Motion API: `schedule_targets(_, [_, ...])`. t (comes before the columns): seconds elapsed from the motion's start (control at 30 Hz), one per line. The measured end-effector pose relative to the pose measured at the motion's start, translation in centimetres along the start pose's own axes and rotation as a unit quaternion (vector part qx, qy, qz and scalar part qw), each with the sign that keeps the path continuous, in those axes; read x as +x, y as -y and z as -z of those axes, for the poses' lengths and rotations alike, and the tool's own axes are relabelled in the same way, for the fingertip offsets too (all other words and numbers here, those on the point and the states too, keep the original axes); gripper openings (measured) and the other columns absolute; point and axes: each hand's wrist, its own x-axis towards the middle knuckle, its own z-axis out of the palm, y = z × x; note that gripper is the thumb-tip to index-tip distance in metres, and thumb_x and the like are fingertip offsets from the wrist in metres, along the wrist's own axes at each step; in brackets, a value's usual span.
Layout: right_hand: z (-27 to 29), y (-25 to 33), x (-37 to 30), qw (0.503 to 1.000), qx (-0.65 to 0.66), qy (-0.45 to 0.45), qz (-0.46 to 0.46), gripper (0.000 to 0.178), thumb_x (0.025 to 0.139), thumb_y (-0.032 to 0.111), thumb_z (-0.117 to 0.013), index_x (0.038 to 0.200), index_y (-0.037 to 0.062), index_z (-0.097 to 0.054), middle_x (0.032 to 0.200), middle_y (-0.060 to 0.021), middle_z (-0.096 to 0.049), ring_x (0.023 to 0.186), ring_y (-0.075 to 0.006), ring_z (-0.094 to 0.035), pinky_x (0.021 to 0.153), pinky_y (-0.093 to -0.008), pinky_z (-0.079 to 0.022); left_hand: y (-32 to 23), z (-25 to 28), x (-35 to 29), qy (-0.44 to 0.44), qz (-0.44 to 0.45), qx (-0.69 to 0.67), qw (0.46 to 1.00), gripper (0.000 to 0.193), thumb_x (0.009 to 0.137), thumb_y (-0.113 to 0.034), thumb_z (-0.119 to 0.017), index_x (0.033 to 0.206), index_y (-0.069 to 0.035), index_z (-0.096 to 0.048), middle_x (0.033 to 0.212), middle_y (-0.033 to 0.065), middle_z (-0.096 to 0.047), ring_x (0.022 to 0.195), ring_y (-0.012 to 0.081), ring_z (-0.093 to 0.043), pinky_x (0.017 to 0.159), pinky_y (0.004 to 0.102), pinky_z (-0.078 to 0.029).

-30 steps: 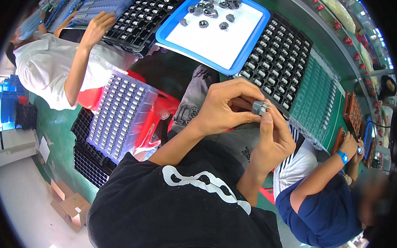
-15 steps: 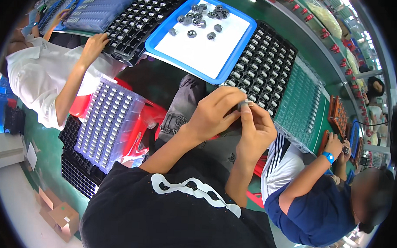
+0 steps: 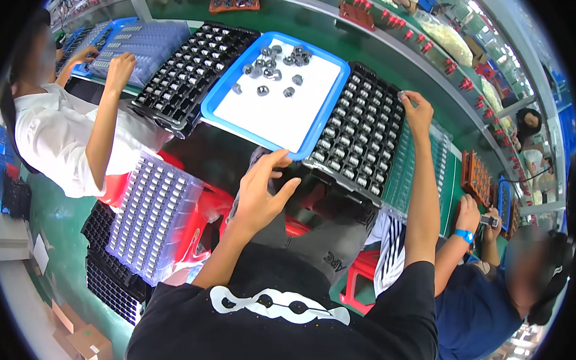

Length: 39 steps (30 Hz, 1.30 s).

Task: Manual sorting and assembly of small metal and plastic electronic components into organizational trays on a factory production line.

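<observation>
My right hand (image 3: pixel 419 115) is stretched out to the far right corner of a black compartment tray (image 3: pixel 359 141). Its thumb and fingers pinch a small silvery cylindrical part (image 3: pixel 402 94), partly covered by the fingertips. Many similar metal cylinders stand in the tray's pockets. My left hand (image 3: pixel 262 195) hovers at the near edge of a blue tray (image 3: pixel 209 106), fingers spread and nothing between them. On that tray's white liner lies a loose group of dark round parts (image 3: pixel 269 71), several of them touching.
Right of the black tray lies a clear plastic tray (image 3: pixel 415 165). Another black tray (image 3: pixel 190 69) stands left of the blue one. Co-workers sit on both sides, one hand (image 3: pixel 120 69) at the left. A loaded clear tray (image 3: pixel 153 216) rests on a red stool (image 3: pixel 211 209).
My hands were together over my lap around a small part. The right has moved out to the black tray's far corner with a part; the left has come apart and opened. The view has shifted.
</observation>
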Motion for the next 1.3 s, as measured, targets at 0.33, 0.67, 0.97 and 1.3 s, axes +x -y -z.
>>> schedule_targets(0.33, [-3.1, -4.1, 1.1, 0.998, -0.017, 0.052, 0.015, 0.016, 0.081, 0.012, -0.069, 0.094, 0.0027, -0.07, 0.093, -0.0109, -0.07, 0.09, -0.0276, -0.066, 0.079, -0.0352, -0.053, 1.4, 1.4, 0.0, -0.011, 0.064, -0.017, 0.998, 0.039, 0.082, 0.002, -0.064, 0.119, 0.0, -0.054, 0.103, 0.014, -0.064, 0.097, 0.0201, -0.064, 0.08, 0.0298, -0.053])
schedule_targets(0.67, [-3.1, -4.6, 1.7, 0.987, -0.094, 0.085, 0.103, 0.015, 0.08, 0.013, -0.067, 0.092, 0.005, -0.071, 0.107, -0.0097, -0.068, 0.106, -0.0313, -0.06, 0.092, -0.0388, -0.047, 0.9, 0.5, 0.0, 0.008, 0.052, -0.038, 0.998, 0.033, 0.083, 0.002, -0.062, 0.116, 0.001, -0.056, 0.102, 0.0141, -0.065, 0.094, 0.0195, -0.065, 0.08, 0.0291, -0.053])
schedule_targets(0.97, [-2.2, -3.7, 1.0, 0.966, -0.198, 0.106, 0.125, 0.019, 0.081, 0.014, -0.062, 0.096, 0.0051, -0.07, 0.111, -0.0128, -0.065, 0.106, -0.0333, -0.059, 0.093, -0.041, -0.046, 0.0, 0.0, -0.1, 0.039, 0.031, -0.056, 0.997, 0.019, 0.083, 0.002, -0.062, 0.102, 0.002, -0.061, 0.096, 0.0105, -0.064, 0.088, 0.0172, -0.064, 0.077, 0.0276, -0.052])
schedule_targets(1.3, [6.0, 4.6, -10.9, 0.971, -0.203, -0.11, 0.059, 0.027, 0.083, 0.015, -0.06, 0.104, 0.0, -0.066, 0.111, -0.0172, -0.064, 0.106, -0.0347, -0.057, 0.095, -0.0428, -0.042, 2.1, -0.8, -0.5, 0.06, 0.092, -0.064, 0.992, 0.012, 0.09, -0.004, -0.058, 0.099, 0.002, -0.062, 0.09, 0.0043, -0.065, 0.083, 0.0089, -0.06, 0.074, 0.0216, -0.047])
